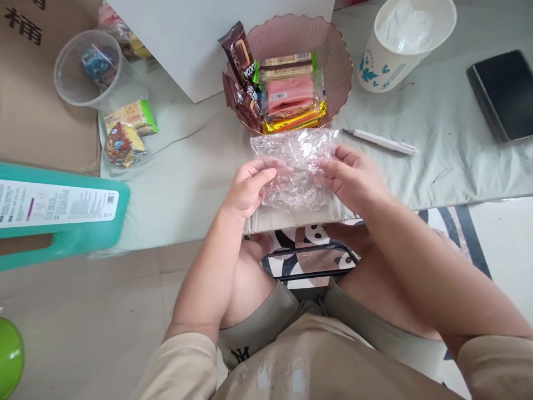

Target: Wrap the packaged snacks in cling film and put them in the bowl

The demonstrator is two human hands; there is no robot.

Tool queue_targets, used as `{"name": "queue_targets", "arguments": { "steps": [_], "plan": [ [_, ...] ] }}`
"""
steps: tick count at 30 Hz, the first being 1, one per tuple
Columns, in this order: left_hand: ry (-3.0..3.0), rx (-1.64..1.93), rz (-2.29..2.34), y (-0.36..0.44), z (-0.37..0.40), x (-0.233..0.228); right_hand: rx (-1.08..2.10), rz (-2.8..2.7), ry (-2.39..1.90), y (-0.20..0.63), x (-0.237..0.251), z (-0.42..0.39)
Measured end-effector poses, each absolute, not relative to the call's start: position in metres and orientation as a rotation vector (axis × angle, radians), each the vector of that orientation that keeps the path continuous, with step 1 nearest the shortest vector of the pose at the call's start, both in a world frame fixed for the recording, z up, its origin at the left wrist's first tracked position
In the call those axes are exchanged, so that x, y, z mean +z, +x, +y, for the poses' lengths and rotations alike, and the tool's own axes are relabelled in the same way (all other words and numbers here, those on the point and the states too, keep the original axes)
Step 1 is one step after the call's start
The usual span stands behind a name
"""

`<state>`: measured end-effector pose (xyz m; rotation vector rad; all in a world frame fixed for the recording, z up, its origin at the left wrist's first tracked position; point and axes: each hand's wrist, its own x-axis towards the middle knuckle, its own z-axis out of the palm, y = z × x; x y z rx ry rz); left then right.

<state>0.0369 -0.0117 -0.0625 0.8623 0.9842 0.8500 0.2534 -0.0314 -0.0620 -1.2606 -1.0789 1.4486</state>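
We hold the clear plastic bag (296,166) at the table's near edge, left hand (249,188) and right hand (352,179) each clamped on an end (long axis running left-right).

A home is suggested: a low worktop (437,144) is covered with a pale cloth, a panda-patterned rug (312,236) is laid on the floor beneath it, and a pink bowl (333,61) of wrapped snacks, a lined bin (400,55) and a phone (506,94) are set out on it.
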Motion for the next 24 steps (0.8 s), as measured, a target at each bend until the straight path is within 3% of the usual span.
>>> {"name": "queue_targets", "arguments": {
  "steps": [9, 18, 24],
  "plan": [
    [1.032, 0.822, 1.178, 0.031, -0.012, -0.066, 1.559, -1.285, -1.401, 0.253, -0.049, -0.033],
    [0.914, 0.979, 0.954, 0.028, -0.011, -0.05, 1.536, -1.117, -1.068, 0.256, -0.054, -0.034],
    [0.964, 0.991, 0.958, 0.023, -0.006, -0.053, 1.525, -1.186, -1.08, 0.261, -0.052, -0.032]
  ]
}}
